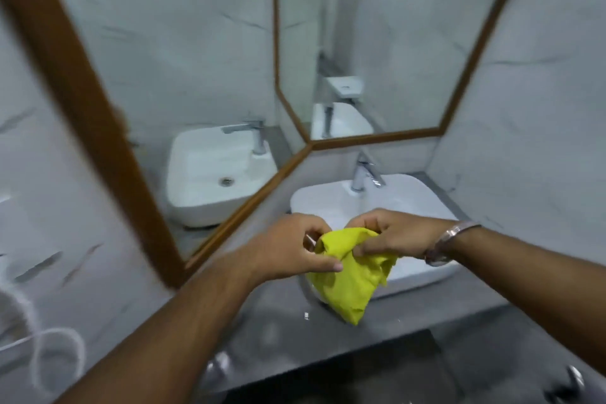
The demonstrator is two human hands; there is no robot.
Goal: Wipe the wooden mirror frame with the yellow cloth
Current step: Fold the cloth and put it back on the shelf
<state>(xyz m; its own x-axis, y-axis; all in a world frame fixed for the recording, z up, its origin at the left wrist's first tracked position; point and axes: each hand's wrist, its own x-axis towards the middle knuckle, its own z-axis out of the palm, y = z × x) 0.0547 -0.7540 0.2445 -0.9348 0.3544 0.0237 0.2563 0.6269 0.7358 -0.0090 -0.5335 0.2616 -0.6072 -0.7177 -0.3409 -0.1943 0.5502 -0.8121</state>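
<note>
A yellow cloth [347, 282] hangs bunched between both hands over the front of the sink. My left hand [288, 246] pinches its left upper edge, and my right hand [396, 236], with a watch on the wrist, grips its right upper edge. The wooden mirror frame [88, 115] runs in a brown band down the left wall, along the bottom, and around a second mirror panel on the back wall. Both hands are apart from the frame, below and to the right of its lower corner.
A white basin [331, 200] with a chrome tap [362, 175] sits on a grey counter [262, 334]. Marble-look tiles cover the walls. A white hose [39, 331] loops at the lower left. The mirrors reflect the basin and tap.
</note>
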